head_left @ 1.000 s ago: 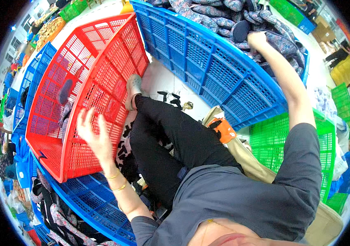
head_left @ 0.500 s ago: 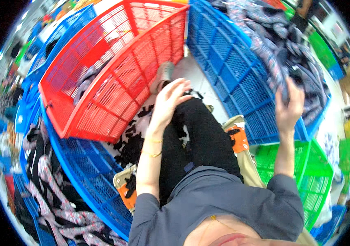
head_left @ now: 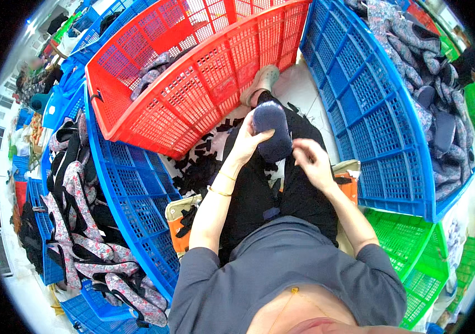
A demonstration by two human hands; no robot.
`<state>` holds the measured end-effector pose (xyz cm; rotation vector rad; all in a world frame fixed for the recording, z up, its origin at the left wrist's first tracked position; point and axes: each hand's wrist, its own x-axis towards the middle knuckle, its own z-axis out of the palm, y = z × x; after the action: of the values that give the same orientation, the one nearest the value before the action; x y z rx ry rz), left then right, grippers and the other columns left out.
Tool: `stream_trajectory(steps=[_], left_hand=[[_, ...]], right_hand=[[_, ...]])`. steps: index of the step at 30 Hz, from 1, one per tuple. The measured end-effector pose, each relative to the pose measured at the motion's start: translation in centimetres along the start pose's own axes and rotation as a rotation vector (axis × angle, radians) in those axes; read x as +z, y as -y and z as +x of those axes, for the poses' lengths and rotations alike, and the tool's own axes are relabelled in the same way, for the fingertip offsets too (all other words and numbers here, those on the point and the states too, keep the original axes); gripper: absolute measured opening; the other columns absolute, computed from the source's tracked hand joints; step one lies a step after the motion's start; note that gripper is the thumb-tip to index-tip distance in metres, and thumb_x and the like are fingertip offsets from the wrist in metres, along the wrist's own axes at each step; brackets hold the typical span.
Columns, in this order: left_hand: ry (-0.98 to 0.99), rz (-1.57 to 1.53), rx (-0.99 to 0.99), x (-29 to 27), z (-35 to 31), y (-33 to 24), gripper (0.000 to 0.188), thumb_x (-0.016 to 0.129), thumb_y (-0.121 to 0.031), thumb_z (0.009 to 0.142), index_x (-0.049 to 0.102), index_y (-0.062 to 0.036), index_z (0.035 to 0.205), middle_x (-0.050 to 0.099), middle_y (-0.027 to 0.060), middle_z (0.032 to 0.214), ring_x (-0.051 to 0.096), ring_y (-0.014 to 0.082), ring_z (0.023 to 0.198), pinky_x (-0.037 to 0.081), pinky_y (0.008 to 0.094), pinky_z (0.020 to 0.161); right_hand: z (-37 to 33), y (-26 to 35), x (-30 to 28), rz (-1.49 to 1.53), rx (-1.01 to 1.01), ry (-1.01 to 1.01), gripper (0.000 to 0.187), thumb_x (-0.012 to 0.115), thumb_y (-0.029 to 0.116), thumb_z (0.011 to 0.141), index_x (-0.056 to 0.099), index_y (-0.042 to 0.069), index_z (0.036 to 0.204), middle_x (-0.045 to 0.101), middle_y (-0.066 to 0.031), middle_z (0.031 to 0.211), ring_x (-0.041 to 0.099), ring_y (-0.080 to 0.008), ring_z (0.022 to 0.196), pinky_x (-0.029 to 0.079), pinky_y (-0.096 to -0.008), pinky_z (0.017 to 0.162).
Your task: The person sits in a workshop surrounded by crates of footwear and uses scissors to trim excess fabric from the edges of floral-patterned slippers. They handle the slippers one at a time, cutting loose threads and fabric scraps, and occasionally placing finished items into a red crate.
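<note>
Above my lap, my left hand (head_left: 246,139) grips a dark navy slipper (head_left: 272,131), with the thumb across its face. The slipper is held lengthwise, and its plain, padded-looking side shows. My right hand (head_left: 313,161) is close by the slipper's lower right edge, fingers curled together. Whether it pinches a small piece there cannot be made out. Patterned slippers (head_left: 443,117) with navy soles are heaped in the blue basket (head_left: 368,117) at the right.
A red basket (head_left: 204,92) with a few pieces inside stands ahead. At the left, another blue basket (head_left: 137,189) sits beside floral, black-lined slippers (head_left: 101,250). Black scraps (head_left: 198,170) litter the floor near my legs. A green basket (head_left: 402,239) is at the lower right.
My right hand has come from the right blue basket to the middle above my lap. A navy slipper is now in my left hand, which was empty. The view has shifted somewhat.
</note>
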<state>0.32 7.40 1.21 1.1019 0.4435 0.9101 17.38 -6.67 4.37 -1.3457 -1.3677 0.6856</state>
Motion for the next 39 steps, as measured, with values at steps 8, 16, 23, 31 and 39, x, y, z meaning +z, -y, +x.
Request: stream_trajectory(steps=[8,16,23,31,39], left_hand=[[0.211,0.195,0.030,-2.3,-5.5,3.4,0.035,0.068,0.006,0.079,0.054,-0.0075,0.108,0.053,0.0076,0.131,0.049,0.0195,0.123,0.037,0.0329,0.105],[0.294,0.390,-0.158,-2.7,-7.1,-1.1,0.038,0.045,0.001,0.085,0.051,0.0003,0.122,0.056,0.0098,0.121,0.052,0.0205,0.118,0.035,0.0348,0.107],[0.596,1.043,-0.081,-1.5,-6.0,-4.3,0.039,0.069,-0.022,0.077,0.061,-0.0054,0.111,0.059,0.0088,0.108,0.051,0.0238,0.104,0.039,0.0350,0.097],[0.667,0.321,-0.353,-2.8,-4.8,-2.4,0.024,0.066,-0.011,0.086,0.061,-0.0032,0.107,0.057,0.0005,0.106,0.051,0.0108,0.103,0.042,0.0279,0.092],[0.538,0.130,-0.473,-2.7,-5.7,-2.6,0.033,0.072,-0.010,0.082,0.060,-0.0020,0.111,0.055,0.0015,0.107,0.050,0.0110,0.104,0.039,0.0279,0.096]], right_hand=[[1.4,-3.2,2.3,0.395,0.364,0.149,0.022,0.053,0.017,0.099,0.059,0.001,0.113,0.063,-0.0037,0.100,0.058,-0.0081,0.087,0.048,-0.0262,0.081],[-2.3,-4.9,2.8,0.399,0.297,0.133,0.017,0.060,0.011,0.093,0.061,0.003,0.108,0.062,-0.0019,0.106,0.058,-0.0098,0.096,0.045,-0.0252,0.087],[-3.3,-4.2,3.8,0.552,0.548,0.009,0.018,0.064,0.006,0.087,0.062,0.001,0.104,0.063,-0.0015,0.096,0.058,-0.0067,0.080,0.048,-0.0223,0.076],[-3.9,-3.9,4.4,0.429,0.630,0.011,0.019,0.064,0.002,0.082,0.061,0.000,0.101,0.062,-0.0042,0.093,0.058,-0.0116,0.079,0.048,-0.0262,0.074],[-3.7,-3.1,3.4,0.423,0.656,-0.002,0.020,0.063,0.003,0.083,0.063,-0.001,0.103,0.063,-0.0052,0.094,0.058,-0.0129,0.083,0.048,-0.0273,0.077]])
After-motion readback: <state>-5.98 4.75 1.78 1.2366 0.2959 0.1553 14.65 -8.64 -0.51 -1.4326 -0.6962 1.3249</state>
